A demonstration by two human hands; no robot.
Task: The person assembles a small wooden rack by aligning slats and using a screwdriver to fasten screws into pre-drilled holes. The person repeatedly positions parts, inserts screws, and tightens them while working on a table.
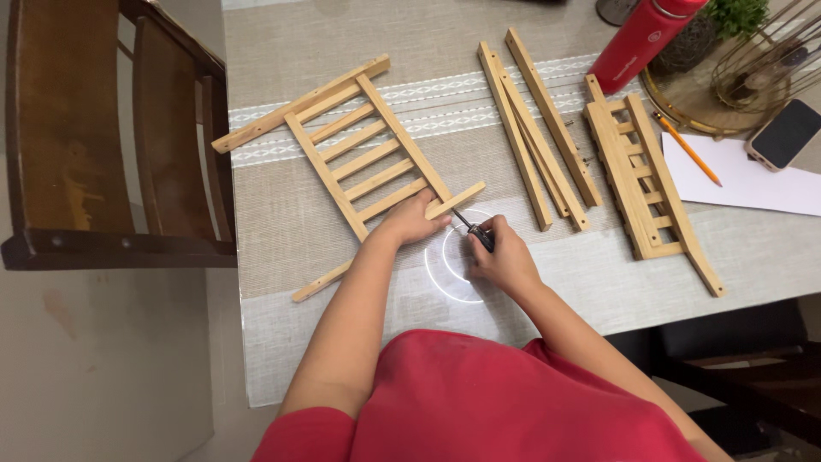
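A slatted bamboo rack panel point(363, 154) lies flat on the table point(599, 282) with a long rail at each end. My left hand point(410, 221) presses down on the panel's near end, fingers over the near rail point(462, 198). My right hand point(503, 255) grips a small black-handled screwdriver point(475, 231) whose tip points at that rail's end. Both hands sit close together near the table's front middle.
Loose bamboo strips point(534, 128) and a second slatted panel point(646, 184) lie to the right. Further right are a red bottle point(643, 38), an orange pencil point(688, 150), white paper point(753, 184), a phone point(785, 133) and a wire basket point(761, 60). A dark wooden chair point(94, 137) stands left.
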